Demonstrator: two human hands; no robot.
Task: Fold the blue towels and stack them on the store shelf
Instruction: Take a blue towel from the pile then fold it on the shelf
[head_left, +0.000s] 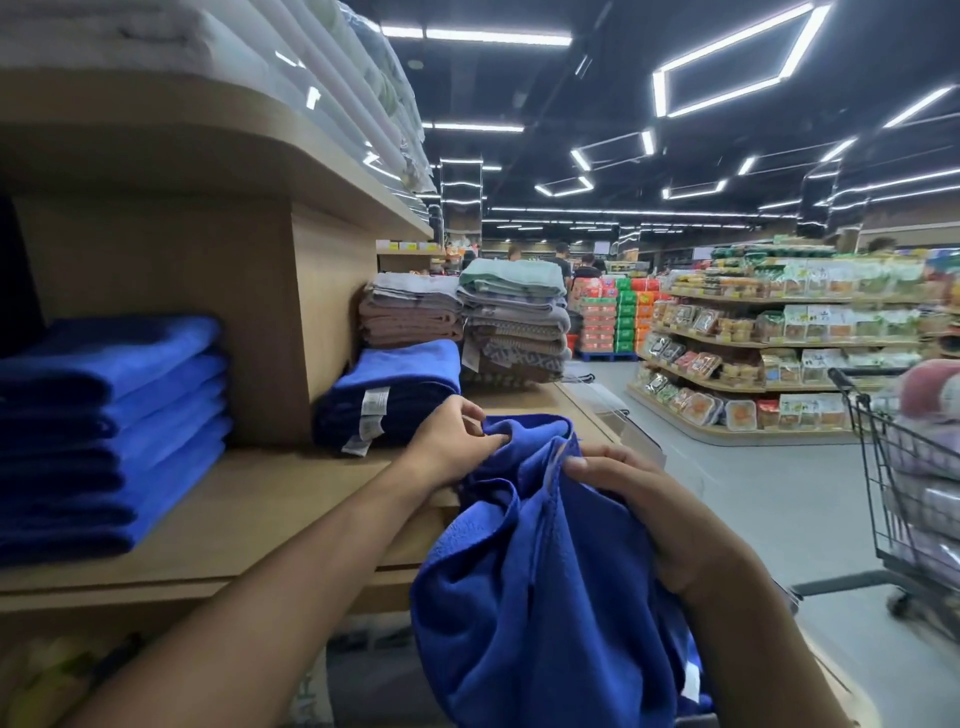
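Supermarket aisle, dark ceiling, strip lights, wooden shelf (260, 509) along the left side. Got a crumpled blue towel (530, 571) bunched up just in front of the shelf edge, hanging mostly downward, long axis roughly vertical, not folded yet. Pinched near its top by the left grip (457, 436), curled tight on a fold; clamped a bit lower and to the right by the right grip (639, 499). Soft plush fabric, deep wrinkles, no flat face anywhere. Up and to the left of both grips: neat stack of folded blue towels (104, 426), flat rectangles, plus a smaller blue pile (395, 395) with white tags, nearer the left grip. Probably needs shaking out before any fold. Off right, wire shopping cart (893, 467) loaded with soft stuff.
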